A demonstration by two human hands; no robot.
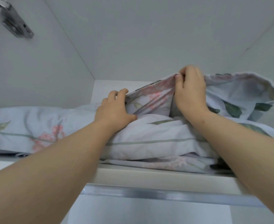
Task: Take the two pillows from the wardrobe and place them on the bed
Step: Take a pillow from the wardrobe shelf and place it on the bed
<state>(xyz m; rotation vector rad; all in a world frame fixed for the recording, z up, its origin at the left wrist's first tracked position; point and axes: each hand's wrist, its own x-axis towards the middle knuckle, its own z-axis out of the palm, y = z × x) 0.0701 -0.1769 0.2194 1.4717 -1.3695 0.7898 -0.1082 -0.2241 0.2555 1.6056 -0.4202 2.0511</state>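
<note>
Lying on the upper wardrobe shelf [149, 175]: a stack of floral bedding. Pillow [149, 139]: plump, with a pale blue-white cover printed with pink blossom clusters and grey-green stems and leaves, creased along its front. It sits mid-shelf on a flatter folded layer [157, 162] of the same print. To its left is a second soft piece [20, 126] in the same pattern, lying low; whether this is the other pillow cannot be told. Raised flap [239, 91]: same print with darker green leaves, lifted off the pillow toward the back wall. Right hand [189, 92]: pinches the flap's top edge between thumb and curled fingers. Left hand [115, 110]: fingers hooked over the flap's left edge, thumb pressed on the pillow. A metal hinge [15, 21] is at upper left, and a metal rail [149, 194] runs beneath the shelf's front lip.
</note>
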